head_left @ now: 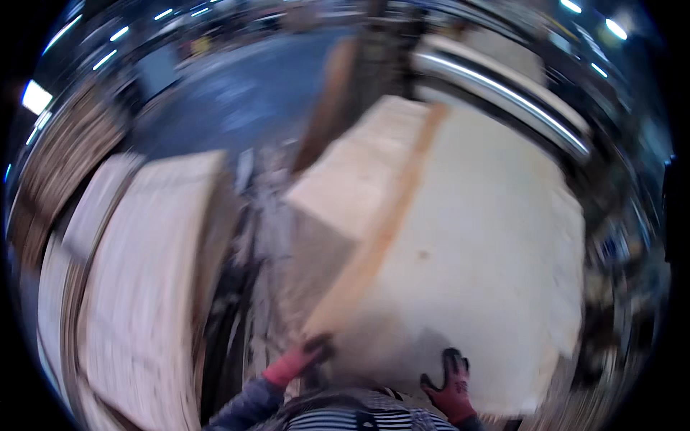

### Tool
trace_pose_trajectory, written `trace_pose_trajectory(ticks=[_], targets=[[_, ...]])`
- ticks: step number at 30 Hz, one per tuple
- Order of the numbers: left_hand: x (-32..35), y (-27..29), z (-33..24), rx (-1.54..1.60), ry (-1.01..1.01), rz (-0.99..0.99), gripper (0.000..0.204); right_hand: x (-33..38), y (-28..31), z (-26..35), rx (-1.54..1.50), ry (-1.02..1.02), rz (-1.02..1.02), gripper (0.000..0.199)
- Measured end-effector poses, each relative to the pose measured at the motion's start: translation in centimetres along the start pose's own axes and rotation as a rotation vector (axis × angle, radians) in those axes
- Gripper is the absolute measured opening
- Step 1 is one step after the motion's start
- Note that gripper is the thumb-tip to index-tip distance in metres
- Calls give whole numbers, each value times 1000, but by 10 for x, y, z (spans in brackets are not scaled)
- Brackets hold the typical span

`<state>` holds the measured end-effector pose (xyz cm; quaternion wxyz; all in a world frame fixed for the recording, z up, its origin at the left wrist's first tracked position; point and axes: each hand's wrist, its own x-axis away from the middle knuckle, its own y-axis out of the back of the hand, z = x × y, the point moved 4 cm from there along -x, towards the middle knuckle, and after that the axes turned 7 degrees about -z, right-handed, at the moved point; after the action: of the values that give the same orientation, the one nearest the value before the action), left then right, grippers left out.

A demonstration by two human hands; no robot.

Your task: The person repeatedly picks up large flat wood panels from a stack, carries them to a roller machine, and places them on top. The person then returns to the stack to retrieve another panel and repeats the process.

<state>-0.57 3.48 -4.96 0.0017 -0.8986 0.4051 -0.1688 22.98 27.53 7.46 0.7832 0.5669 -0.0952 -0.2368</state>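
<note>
A large pale wood veneer sheet (pixel 489 237) with an orange-brown strip along its left side lies in front of me. My right hand (pixel 451 388), in a red glove with dark fingertips, rests at its near part with fingers spread. At the near left corner is my left hand (pixel 298 359), gloved alike; motion blur smears its fingers, so I cannot make out whether they grip the edge. Another pale veneer piece (pixel 363 169) shows beyond the brown strip, on the far left side of the large sheet.
To the left stands a tall stack of pale wood sheets (pixel 147 266), with a browner stack (pixel 65 165) farther back. A long roller-like machine part (pixel 503 90) with a shiny bar lies beyond the sheet. Blue-grey floor (pixel 237 93) stretches away at far left.
</note>
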Motion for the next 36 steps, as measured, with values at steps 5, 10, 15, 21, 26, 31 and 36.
trace_pose_trajectory(ticks=[5,10,15,21,26,31,36], targets=[[102,132,16,-460,19,-1036,53,-33,-26,78,-183,193,-81,74],[322,220,92,-943,435,-1884,87,-28,-88,155,-213,442,179,84],[483,222,211,-83,1253,-2242,96,-34,-146,203,-247,535,437,85],[484,217,275,853,137,-2111,70,-21,-154,300,-278,758,622,76],[494,173,104,584,-149,-1956,50,9,-230,358,-704,508,1072,64],[450,109,92,695,-26,-1726,40,75,-294,428,-1385,-383,1618,47],[427,88,138,816,-64,-1497,49,106,-294,463,-1614,-563,1715,47]])
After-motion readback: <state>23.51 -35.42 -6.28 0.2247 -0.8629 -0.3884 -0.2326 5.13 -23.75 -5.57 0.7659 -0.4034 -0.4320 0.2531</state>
